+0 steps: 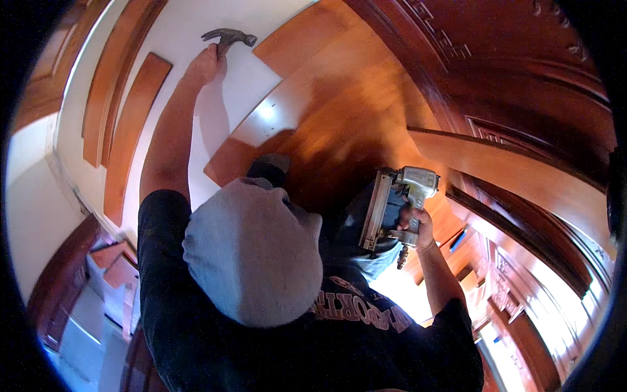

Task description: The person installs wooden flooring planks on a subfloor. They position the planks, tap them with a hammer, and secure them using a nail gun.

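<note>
My left hand (208, 65) is stretched far forward and closed around a claw hammer (228, 38), just below its dark metal head. Most of the hammer's handle is hidden. Below that hand lies a white surface beside the orange-brown wooden panel (313, 85). On the right, my right hand (421, 228) grips a silver-grey nail gun (418, 179) by its handle. The nail gun's long magazine (375, 212) points toward my body, and an air fitting (402, 256) sticks out below. A rounded grey cloth shape (255, 261) covers the middle; its kind is unclear.
Long brown wooden strips (134, 140) lie on the white surface at left. Dark red carved woodwork (516, 72) rises at right, with a lighter board (509, 173) across it. Smaller wood pieces (117, 264) are at lower left. A small blue object (458, 240) lies beyond my right forearm.
</note>
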`<state>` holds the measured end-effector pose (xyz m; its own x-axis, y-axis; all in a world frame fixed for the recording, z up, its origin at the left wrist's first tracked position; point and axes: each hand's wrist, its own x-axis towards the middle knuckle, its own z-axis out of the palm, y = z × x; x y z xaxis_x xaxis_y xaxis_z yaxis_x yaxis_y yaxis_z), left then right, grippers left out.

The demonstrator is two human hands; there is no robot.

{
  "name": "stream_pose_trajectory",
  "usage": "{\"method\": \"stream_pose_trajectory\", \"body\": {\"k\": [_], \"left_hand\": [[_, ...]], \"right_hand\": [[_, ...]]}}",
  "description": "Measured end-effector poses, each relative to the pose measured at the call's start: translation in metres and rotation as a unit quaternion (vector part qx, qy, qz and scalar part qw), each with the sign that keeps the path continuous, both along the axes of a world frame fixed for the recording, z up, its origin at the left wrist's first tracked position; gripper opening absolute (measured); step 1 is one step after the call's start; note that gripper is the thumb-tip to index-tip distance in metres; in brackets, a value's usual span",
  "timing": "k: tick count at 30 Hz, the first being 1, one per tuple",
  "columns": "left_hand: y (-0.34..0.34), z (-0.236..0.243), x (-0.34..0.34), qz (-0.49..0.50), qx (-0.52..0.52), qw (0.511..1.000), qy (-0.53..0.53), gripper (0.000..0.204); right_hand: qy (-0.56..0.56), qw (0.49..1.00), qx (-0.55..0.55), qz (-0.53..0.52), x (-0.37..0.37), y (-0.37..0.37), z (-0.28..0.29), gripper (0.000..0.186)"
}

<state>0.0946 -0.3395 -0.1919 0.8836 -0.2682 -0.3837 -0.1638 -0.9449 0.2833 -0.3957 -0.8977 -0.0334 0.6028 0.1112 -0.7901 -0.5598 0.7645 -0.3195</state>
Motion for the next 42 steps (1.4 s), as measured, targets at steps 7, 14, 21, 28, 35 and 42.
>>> {"method": "stream_pose_trajectory", "body": {"k": [7,14,21,28,35,42], "left_hand": [[0.021,0.034,-0.067,0.121,0.068,0.986,-0.092,0.045],[-0.047,0.026,-0.062,-0.094,-0.130,0.962,-0.222,0.032],[-0.094,0.003,-0.085,-0.117,-0.220,0.950,-0.189,0.059],[-0.080,-0.014,-0.098,-0.094,-0.247,0.944,-0.196,0.064],[-0.077,-0.020,-0.100,-0.102,-0.231,0.951,-0.178,0.068],[-0.081,-0.025,-0.101,-0.110,-0.218,0.955,-0.166,0.069]], "right_hand": [[0.008,1.000,-0.030,-0.004,0.002,0.004,0.007,0.045],[0.055,0.985,-0.157,0.052,0.073,0.045,0.049,0.030],[-0.027,0.835,-0.348,0.425,0.348,0.143,0.129,0.051],[-0.071,0.779,-0.304,0.544,0.514,0.253,0.089,0.054],[-0.055,0.779,-0.222,0.584,0.563,0.302,0.027,0.056],[-0.023,0.712,-0.245,0.658,0.577,0.311,0.018,0.054]]}}
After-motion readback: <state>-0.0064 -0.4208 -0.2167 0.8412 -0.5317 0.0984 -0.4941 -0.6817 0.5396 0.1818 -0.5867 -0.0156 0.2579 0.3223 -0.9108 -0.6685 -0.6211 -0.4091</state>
